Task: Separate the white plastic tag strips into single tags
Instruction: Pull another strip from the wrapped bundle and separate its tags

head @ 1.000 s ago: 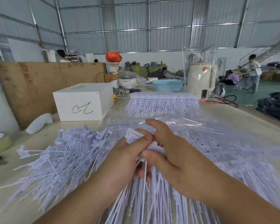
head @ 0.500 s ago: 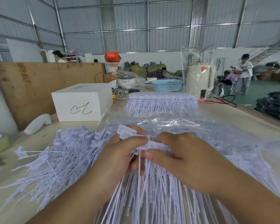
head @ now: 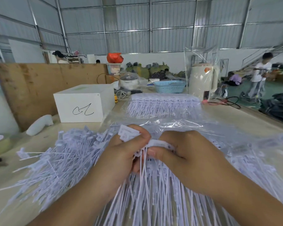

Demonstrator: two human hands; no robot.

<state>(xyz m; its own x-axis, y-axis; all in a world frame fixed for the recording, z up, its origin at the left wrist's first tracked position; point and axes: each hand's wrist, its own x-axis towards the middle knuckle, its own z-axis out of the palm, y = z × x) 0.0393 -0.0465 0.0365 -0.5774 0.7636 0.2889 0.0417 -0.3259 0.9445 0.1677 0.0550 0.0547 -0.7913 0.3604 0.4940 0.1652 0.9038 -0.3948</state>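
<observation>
A white plastic tag strip (head: pixel 157 143) runs between both hands at the centre, its thin tails hanging down toward me. My left hand (head: pixel 121 154) pinches the strip's left end, where a few tag heads (head: pixel 127 133) stick up above the thumb. My right hand (head: pixel 191 159) grips the strip just to the right, fingers curled over it. A loose pile of single tags (head: pixel 55 157) spreads over the table to the left. More strips (head: pixel 252 157) lie under clear plastic to the right.
A neat bundle of strips in a clear bag (head: pixel 162 105) lies further back. A white box (head: pixel 83 103) with a scribble stands at the back left, a white handle-shaped object (head: pixel 39 124) beside it. Behind are a blue basket (head: pixel 169 86) and a cream appliance (head: pixel 203 82). A person stands at far right.
My right hand's fingers have folded down over the strip and both hands have lowered slightly. The tag heads in the left hand have tilted away to the left of the strip.
</observation>
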